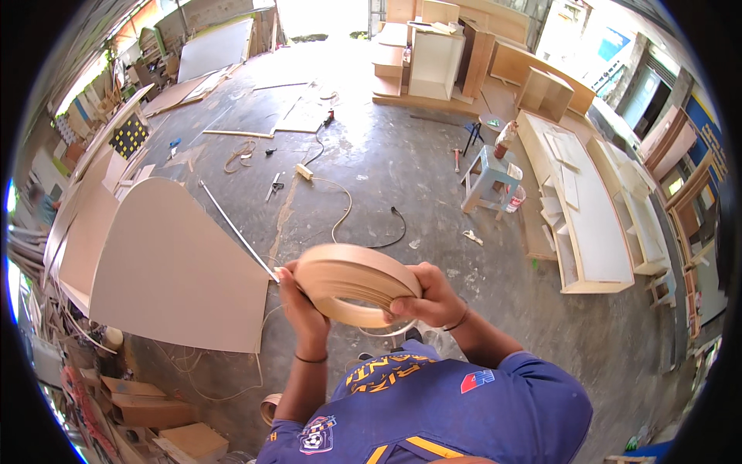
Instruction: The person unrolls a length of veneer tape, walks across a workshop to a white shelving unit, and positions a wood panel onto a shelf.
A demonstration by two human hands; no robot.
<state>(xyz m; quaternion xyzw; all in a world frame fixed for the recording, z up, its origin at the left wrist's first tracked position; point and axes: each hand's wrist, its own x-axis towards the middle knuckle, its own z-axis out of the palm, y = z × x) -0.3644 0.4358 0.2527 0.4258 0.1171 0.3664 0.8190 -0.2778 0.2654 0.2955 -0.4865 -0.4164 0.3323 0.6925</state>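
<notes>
Above the concrete floor (pixel 433 178), at chest height and clear of any support, a coil of edge banding (pixel 355 282) is held between both hands. Left hand (pixel 303 305): grip closed on the coil's left rim, fingers wrapped over the outer face. Right hand (pixel 433 298): grip closed on the right rim, thumb on the outer windings, fingers curled under.

Risk, as judged:
- Coil is only wound on itself, no core seen. If either grip slackens, the windings could spring open and spill in loops onto the floor.
- A loose pale strip (pixel 340 209) and a black cable (pixel 390 232) already trail across the floor ahead; a dropped coil could tangle with them, or feet could catch.
- Squeezing too hard may kink the thin band or push the inner turns out sideways.

Appearance of coil: flat, wide ring, pale tan wood tone, many thin layers visible along the lower edge, open centre, tilted so its upper face shows. Slightly oval, probably from the fisheye or the squeeze; cannot tell which.

Nearby: large rounded board (pixel 174 271) lying to the left; blue stool (pixel 491 178) beyond.
</notes>
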